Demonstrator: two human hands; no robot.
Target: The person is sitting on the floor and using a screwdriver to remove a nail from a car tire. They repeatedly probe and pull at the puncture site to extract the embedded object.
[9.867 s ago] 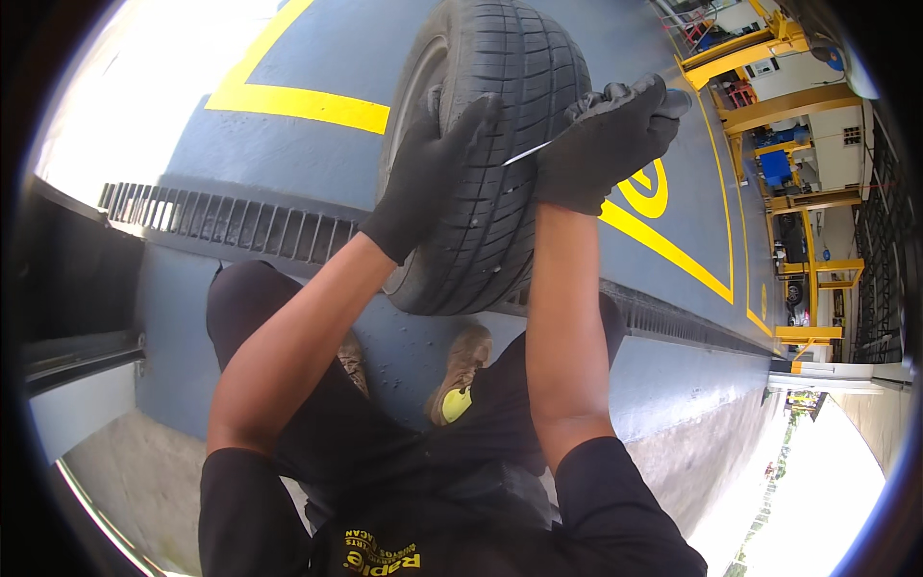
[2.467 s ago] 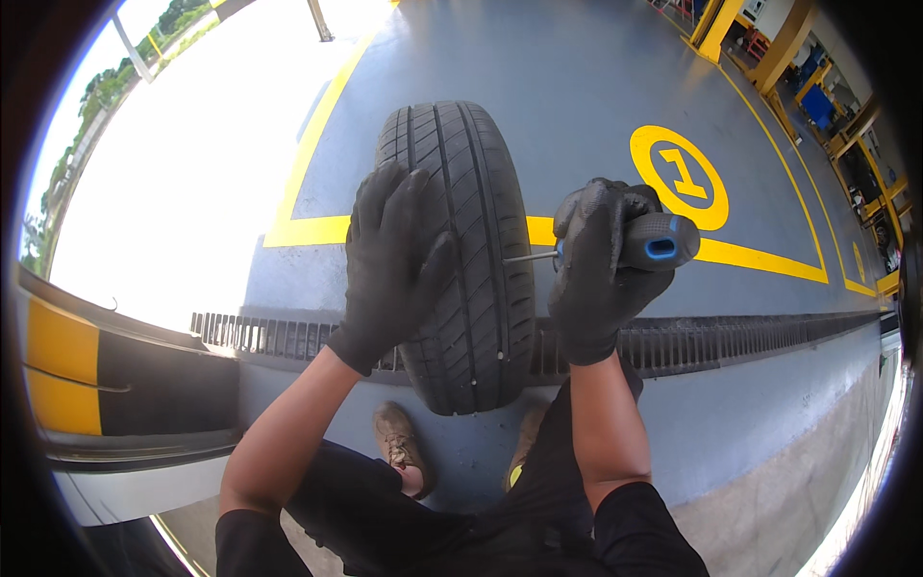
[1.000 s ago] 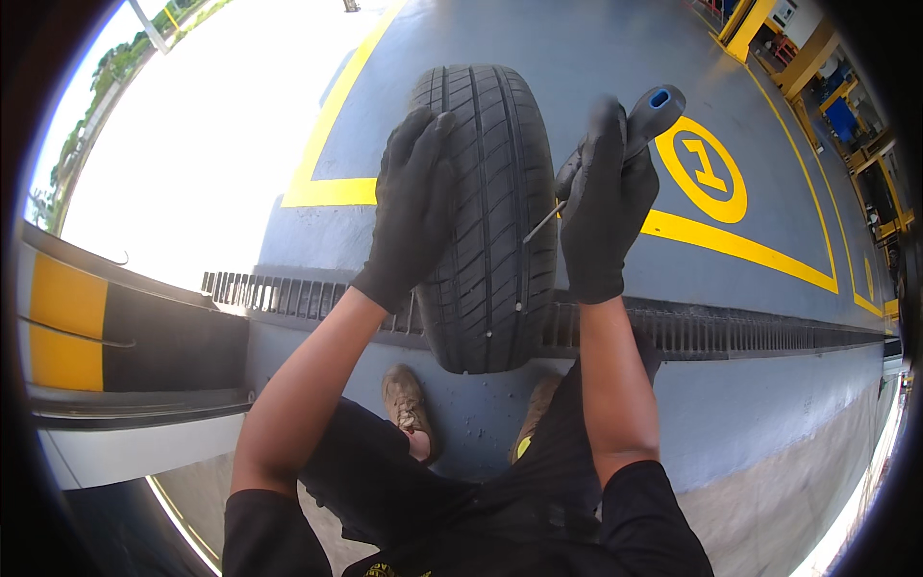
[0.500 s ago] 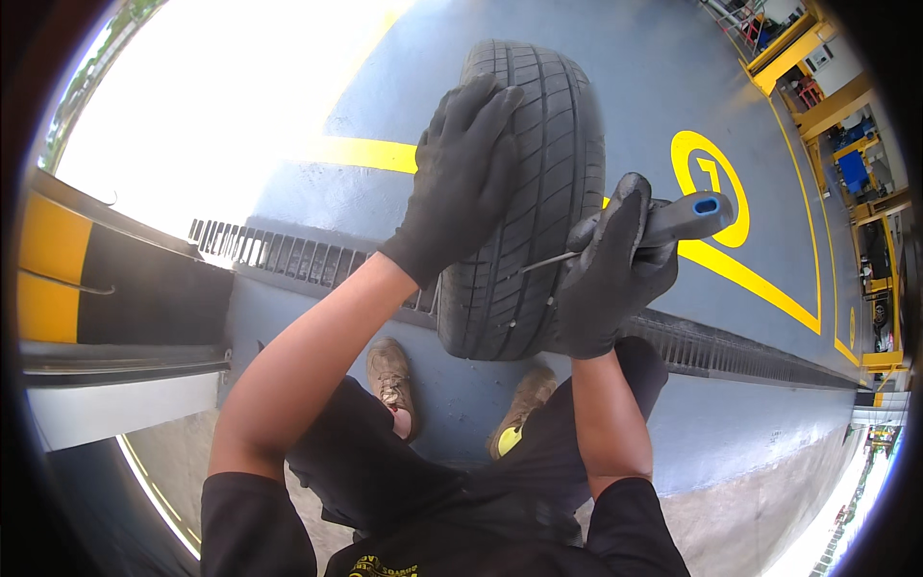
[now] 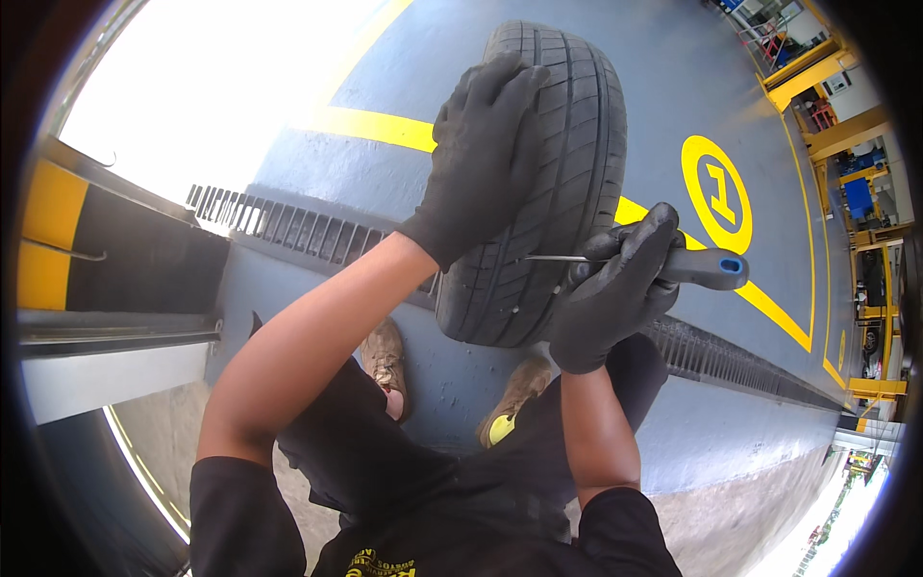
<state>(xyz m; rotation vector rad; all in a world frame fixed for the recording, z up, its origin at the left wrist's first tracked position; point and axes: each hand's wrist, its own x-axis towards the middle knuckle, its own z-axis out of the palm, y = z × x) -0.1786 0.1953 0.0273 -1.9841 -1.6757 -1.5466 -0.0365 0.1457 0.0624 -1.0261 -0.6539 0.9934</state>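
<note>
A black tyre (image 5: pixel 577 125) stands upright on its tread in front of me, its grooves facing up. My left hand (image 5: pixel 486 159), in a black glove, lies over the tyre's left side with the fingers along the tread, the thumb side toward the middle. My right hand (image 5: pixel 615 293), also gloved, is closed around a screwdriver (image 5: pixel 707 267) with a grey handle and a blue-ringed hole at its end. Its thin metal shaft points left, and the tip meets a tread groove. Small pale specks sit on the lower tread.
A slotted drain grate (image 5: pixel 288 231) crosses the blue-grey floor behind and beside the tyre. Yellow lines (image 5: pixel 385 128) and a yellow circle (image 5: pixel 716 192) mark the floor. A black-and-yellow post (image 5: pixel 115 250) stands at left; yellow frames and equipment (image 5: pixel 865 192) line the right.
The screwdriver has swung from a slant to nearly level, its handle end lower. My right hand has moved slightly down and right. The tyre and left hand appear a little farther right and higher.
</note>
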